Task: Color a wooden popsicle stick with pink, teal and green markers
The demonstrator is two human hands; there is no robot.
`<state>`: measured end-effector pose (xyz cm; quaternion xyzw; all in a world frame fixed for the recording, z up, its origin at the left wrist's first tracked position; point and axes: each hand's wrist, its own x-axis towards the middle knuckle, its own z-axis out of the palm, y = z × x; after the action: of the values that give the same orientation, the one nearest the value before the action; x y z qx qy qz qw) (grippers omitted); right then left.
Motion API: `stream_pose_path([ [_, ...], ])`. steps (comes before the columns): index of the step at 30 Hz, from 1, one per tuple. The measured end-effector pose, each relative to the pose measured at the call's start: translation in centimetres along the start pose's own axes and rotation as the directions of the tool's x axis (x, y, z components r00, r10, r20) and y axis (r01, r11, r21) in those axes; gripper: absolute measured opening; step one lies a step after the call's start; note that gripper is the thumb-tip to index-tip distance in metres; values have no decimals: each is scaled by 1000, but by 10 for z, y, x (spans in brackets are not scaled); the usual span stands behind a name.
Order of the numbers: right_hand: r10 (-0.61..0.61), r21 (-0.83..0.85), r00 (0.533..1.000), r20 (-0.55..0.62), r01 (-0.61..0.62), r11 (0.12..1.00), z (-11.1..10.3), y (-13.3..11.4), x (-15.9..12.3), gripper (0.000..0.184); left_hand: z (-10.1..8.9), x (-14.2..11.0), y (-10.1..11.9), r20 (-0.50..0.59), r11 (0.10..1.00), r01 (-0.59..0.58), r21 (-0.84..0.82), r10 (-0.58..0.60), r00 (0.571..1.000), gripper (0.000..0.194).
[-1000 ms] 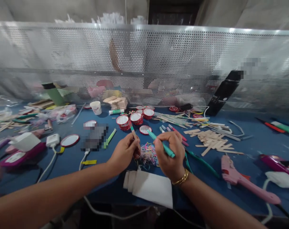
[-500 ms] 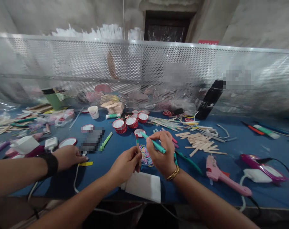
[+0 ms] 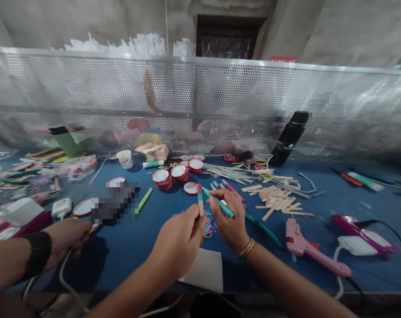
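Note:
My left hand [image 3: 182, 238] is closed around a wooden craft stick [image 3: 200, 202], held upright. Its top end is coloured red, with a green band below. My right hand [image 3: 230, 212] grips a teal marker pen [image 3: 222, 206], its tip pointing left, close beside the coloured end of the stick. Whether the tip touches the stick I cannot tell. Partly hidden behind my hands lies a heap of thin colourful loops [image 3: 209, 223]. A sheet of white paper [image 3: 207, 271] lies under my left wrist. Pink marker pens [image 3: 233, 190] rest just beyond my right hand.
Another person's hand [image 3: 71, 236] holds a white cable by a blurred dark device [image 3: 116, 205] at left. Loose craft sticks [image 3: 278, 198], a pink glue gun [image 3: 313, 251] and a black bottle [image 3: 290, 138] are at right. Red-and-white round tins [image 3: 162, 179] stand mid-table, near a paper cup [image 3: 124, 159].
My left hand has risen and moved right with the stick, now nearer the marker. The other person's hand has drawn left and toward the near edge, pulling the cable and shifting the dark device.

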<state>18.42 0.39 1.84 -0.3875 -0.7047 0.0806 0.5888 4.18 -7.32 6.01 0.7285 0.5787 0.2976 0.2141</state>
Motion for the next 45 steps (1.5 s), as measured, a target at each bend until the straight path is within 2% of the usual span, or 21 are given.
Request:
stream_pose_path([
  [3,-36,-11,999,-18,36,999,3,0,-5,8,4,-5,1,-26,997,-44,-60,42,999,24],
  [8,-77,-41,995,-58,75,996,5,-1,-9,5,17,18,-28,2,908,50,-415,-54,999,26],
  [13,-91,-81,994,-52,87,993,6,0,-13,6,25,24,-50,-9,879,78,-470,-93,996,27],
  [18,-72,-75,997,-21,71,995,9,3,-19,6,31,19,-53,-42,768,122,-629,-190,981,29],
  [21,-53,-66,998,-17,52,996,11,2,-18,6,28,25,-55,-45,756,104,-646,-174,984,28],
  [26,30,8,999,15,-30,1000,10,-3,-5,5,16,63,-62,-140,798,-51,-601,-43,989,24],
  [30,102,58,995,13,-103,993,14,1,11,5,17,102,-67,-196,772,-108,-627,-21,980,23],
  [32,122,74,992,-12,-121,990,19,6,16,8,17,112,-68,-218,757,-131,-640,-16,976,24],
  [35,128,69,990,-60,-124,990,28,12,17,11,13,105,-73,-241,758,-154,-633,-3,971,26],
  [38,97,54,992,-85,-93,994,34,14,11,10,10,82,-82,-209,773,-129,-621,-5,978,30],
  [43,38,11,997,-72,-37,999,33,5,-3,5,12,53,-92,15,767,88,-636,-102,995,40],
  [45,-42,-18,997,-60,41,999,31,1,-7,4,13,49,-92,98,738,133,-662,-91,991,42],
])
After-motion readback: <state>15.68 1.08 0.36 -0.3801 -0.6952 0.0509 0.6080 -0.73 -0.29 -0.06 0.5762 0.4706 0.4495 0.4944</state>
